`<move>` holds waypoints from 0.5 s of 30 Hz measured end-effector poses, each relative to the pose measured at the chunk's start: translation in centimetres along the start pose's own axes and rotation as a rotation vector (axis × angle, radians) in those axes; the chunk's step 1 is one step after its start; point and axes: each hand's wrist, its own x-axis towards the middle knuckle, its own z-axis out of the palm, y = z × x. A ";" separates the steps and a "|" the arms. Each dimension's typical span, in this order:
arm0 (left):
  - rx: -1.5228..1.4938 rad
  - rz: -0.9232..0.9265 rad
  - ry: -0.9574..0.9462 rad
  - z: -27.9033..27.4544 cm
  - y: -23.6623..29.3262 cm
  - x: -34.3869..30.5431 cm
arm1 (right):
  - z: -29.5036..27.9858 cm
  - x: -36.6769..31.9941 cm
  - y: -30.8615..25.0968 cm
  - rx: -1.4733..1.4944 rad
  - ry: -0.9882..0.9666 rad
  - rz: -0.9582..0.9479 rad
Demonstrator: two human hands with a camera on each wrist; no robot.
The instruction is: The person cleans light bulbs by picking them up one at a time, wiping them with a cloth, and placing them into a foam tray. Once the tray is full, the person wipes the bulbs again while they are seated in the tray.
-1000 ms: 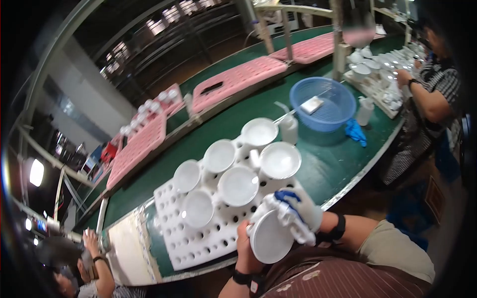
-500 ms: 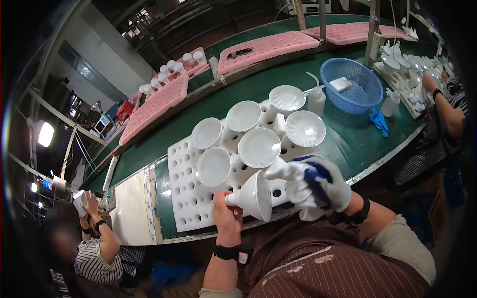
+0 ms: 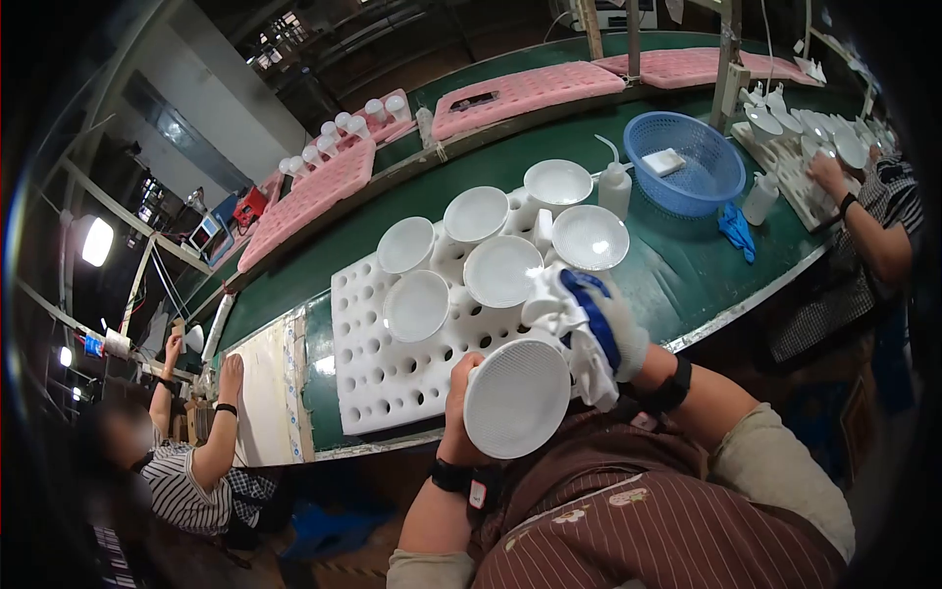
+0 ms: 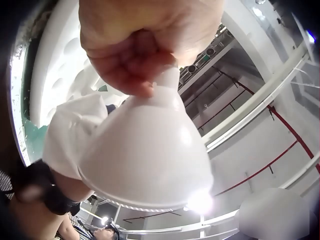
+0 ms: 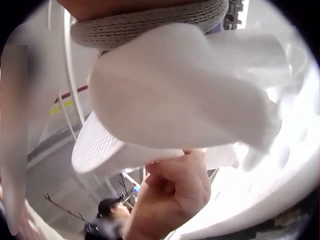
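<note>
My left hand [image 3: 459,417] grips a white reflector lamp bulb [image 3: 517,398] by its narrow neck, its textured round face turned up. In the left wrist view, the fingers curl round the neck and the smooth flared body [image 4: 150,150] hangs below them. My right hand [image 3: 620,329], in a white and blue glove, holds a crumpled white cloth [image 3: 574,329] beside the bulb's rim. The cloth [image 5: 175,90] hides most of the right hand in its wrist view. Several like bulbs [image 3: 502,271] stand face up in a white foam tray [image 3: 368,420] in front of me.
Behind the tray are a squeeze bottle [image 3: 614,191] and a blue basket [image 3: 687,196], with a blue glove [image 3: 736,234] close by. Pink perforated trays [image 3: 530,98] line the back of the green table. People work at left [image 3: 186,471] and right [image 3: 888,236].
The bulb has turned from sideways, half a second ago, to face upward again. The right hand with the cloth has shifted slightly left and stays beside it.
</note>
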 end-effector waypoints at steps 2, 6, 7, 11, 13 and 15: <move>0.158 0.159 -0.159 0.0 -0.5 -0.7 | -1.1 -1.0 -0.4 -0.110 0.013 -0.141; 0.000 0.084 -0.220 3.4 -1.1 -1.6 | 2.7 -2.7 -4.1 -0.255 -0.233 -0.316; 0.054 0.050 -0.208 3.8 -0.6 -2.0 | 3.0 -3.1 -4.3 -0.361 -0.162 -0.432; 0.387 0.289 0.085 0.6 -0.9 -0.7 | 2.2 -1.9 -3.8 0.017 -0.013 0.039; 0.419 0.354 0.091 -1.0 0.8 -0.8 | 0.0 -1.3 -3.3 0.006 0.019 0.000; 0.491 0.452 0.119 -0.7 1.9 -1.1 | -1.4 -1.0 -4.9 0.200 -0.059 0.095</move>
